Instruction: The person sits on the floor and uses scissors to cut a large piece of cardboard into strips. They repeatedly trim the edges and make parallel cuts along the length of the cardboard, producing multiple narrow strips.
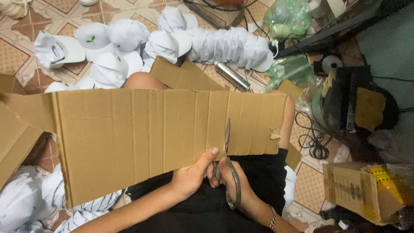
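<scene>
the left hand [193,174] pinches the lower edge of the cardboard sheet [142,133], thumb on top. just beside it, the right hand [235,183] is closed through the handles of the scissors [229,166], blades up into the sheet.
</scene>
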